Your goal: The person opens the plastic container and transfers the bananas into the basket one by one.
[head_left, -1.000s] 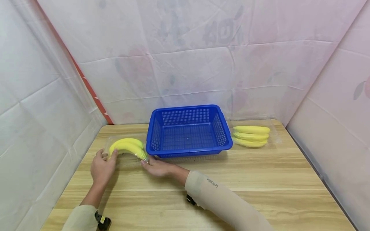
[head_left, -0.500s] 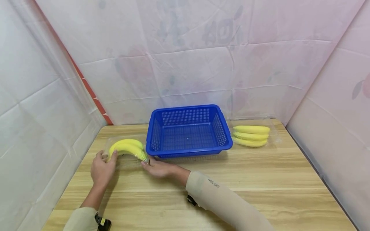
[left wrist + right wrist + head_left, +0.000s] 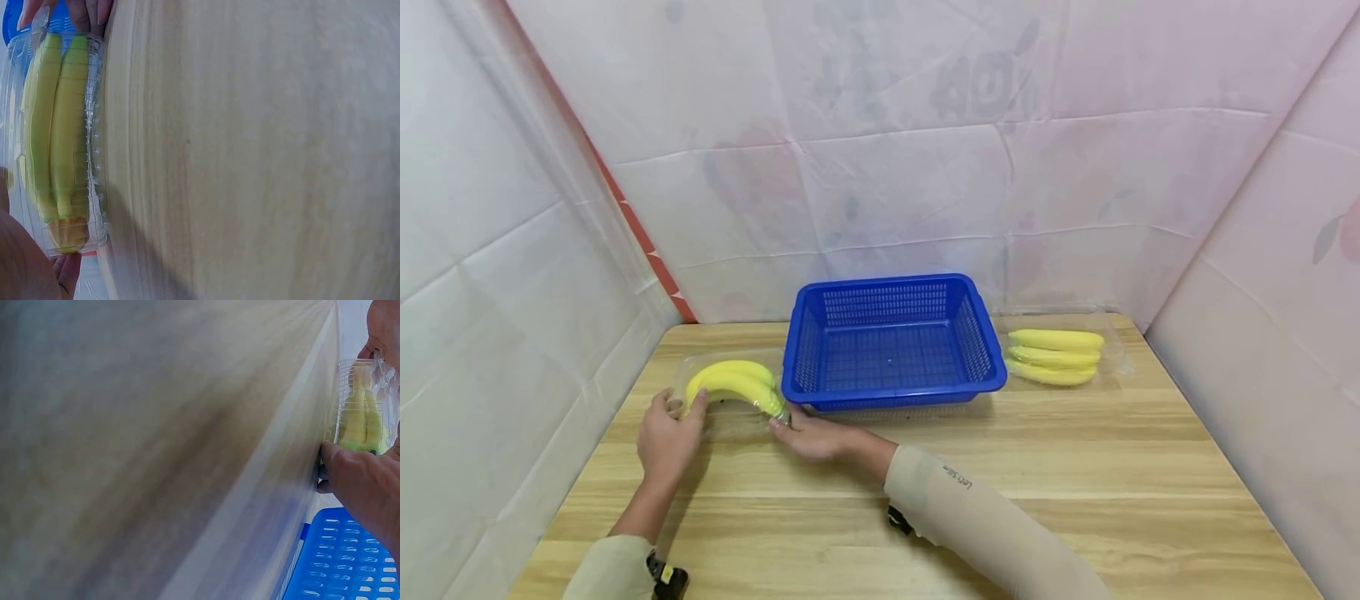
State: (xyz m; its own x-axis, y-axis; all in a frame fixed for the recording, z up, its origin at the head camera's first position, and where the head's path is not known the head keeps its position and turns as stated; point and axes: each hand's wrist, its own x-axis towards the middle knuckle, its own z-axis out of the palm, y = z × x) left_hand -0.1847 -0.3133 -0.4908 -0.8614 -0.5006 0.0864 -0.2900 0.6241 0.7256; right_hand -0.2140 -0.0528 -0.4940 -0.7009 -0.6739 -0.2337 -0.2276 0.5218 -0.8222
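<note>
A clear plastic clamshell box (image 3: 95, 187) with yellow bananas (image 3: 737, 383) inside lies at the left of the table. My left hand (image 3: 668, 437) holds its left end, thumb on top and fingers round the outer side. At the box's right end, by the banana tips, my right hand (image 3: 812, 436) grips the corner with thumb on the near side. From the left wrist, the bananas (image 3: 67, 131) show through the ribbed wall, and the right hand's fingers (image 3: 87, 12) touch the far end. Part of each hand is hidden behind the box.
A blue plastic basket (image 3: 891, 393) with slotted walls stands at the back middle, close to the right hand. Beyond it on the right sits another clear box (image 3: 1116, 333) of bananas (image 3: 1054, 357). White cloth walls (image 3: 895, 192) enclose the wooden table (image 3: 1037, 467) at back and sides.
</note>
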